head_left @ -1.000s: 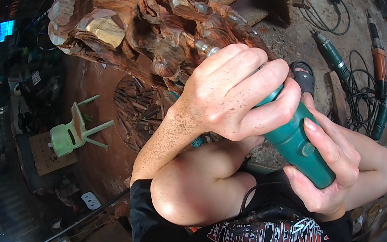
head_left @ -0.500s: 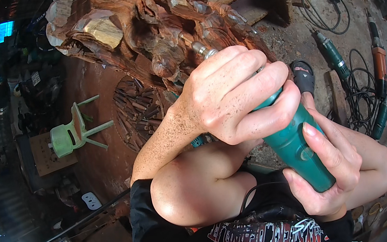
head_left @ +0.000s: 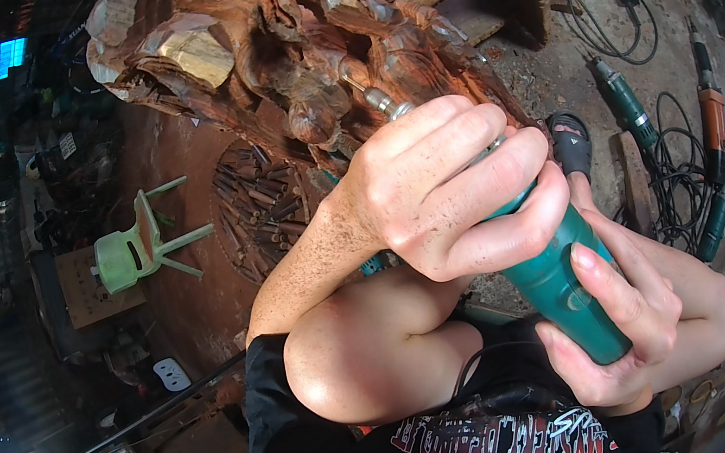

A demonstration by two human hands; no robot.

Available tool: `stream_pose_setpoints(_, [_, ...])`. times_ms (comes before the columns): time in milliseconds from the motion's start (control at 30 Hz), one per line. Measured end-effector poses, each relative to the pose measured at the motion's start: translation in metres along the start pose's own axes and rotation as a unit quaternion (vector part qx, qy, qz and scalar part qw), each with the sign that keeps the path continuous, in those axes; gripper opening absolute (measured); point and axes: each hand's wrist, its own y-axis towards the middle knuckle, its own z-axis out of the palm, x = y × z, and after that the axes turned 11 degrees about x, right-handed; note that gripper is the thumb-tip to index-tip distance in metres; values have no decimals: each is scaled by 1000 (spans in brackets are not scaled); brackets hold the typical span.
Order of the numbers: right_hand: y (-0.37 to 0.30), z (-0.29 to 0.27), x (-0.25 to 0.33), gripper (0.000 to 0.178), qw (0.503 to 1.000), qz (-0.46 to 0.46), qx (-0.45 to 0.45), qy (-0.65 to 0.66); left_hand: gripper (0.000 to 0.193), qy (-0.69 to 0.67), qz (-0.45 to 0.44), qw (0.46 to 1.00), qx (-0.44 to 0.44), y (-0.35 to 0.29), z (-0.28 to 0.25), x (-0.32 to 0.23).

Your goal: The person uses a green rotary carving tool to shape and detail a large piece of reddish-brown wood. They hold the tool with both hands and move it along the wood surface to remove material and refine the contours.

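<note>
Evidently a two-handed hold: left hand (head_left: 460,188) curled closed around the front of a green power tool (head_left: 564,290); right hand (head_left: 625,323) cupped about its rear end, thumb and forefinger against the casing. Tool slants up and leftward, thin bit (head_left: 354,83) pointing into a reddish wood carving (head_left: 314,56). Tip appears close against the wood; contact hard to make out. Leftward: pale green chair (head_left: 126,259), heap of brown sticks (head_left: 261,206). Rightward: dark sandal (head_left: 569,142), orange tool (head_left: 714,122), tangled cables (head_left: 679,179) on the floor (head_left: 521,81).
</note>
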Motion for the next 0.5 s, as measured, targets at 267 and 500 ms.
stream_pose_setpoints(267, [-2,2,-9,72,1000,-10,-9,19,40,12,-8,1000,21,3,-2,1])
stream_pose_setpoints(500, [10,2,-11,68,996,22,-58,60,42,3,-34,999,23,7,-3,0])
